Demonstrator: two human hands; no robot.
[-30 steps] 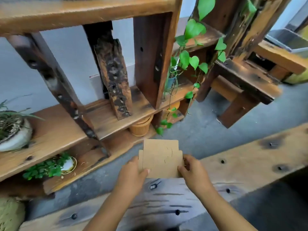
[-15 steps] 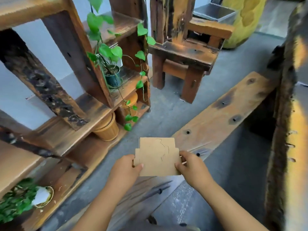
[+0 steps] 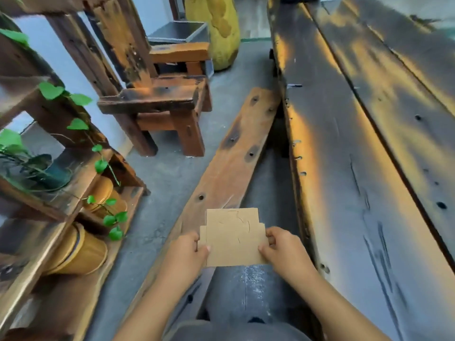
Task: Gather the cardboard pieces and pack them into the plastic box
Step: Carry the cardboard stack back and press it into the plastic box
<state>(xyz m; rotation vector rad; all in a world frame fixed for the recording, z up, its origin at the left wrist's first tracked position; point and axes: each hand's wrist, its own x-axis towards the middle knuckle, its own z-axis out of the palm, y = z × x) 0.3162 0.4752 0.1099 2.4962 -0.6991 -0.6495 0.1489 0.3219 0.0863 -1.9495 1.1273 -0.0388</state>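
While both hands (image 3: 187, 252) (image 3: 283, 252) pinch its side edges, stacked cardboard (image 3: 234, 238) lies flat, narrower end toward 12 o'clock, above a wooden plank (image 3: 236, 148), dark table (image 3: 357, 143) at 3 o'clock

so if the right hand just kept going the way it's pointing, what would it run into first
The right hand points left and slightly forward, its grip on the edge of the cardboard. Straight on, it would push through the cardboard into the left hand opposite. Depth beyond that is unclear.

Chair (image 3: 157, 99): wooden, at eleven o'clock.
Shelf (image 3: 49, 193): nine o'clock, holding potted vine (image 3: 49, 168).
Table (image 3: 369, 143): dark planks, two o'clock.
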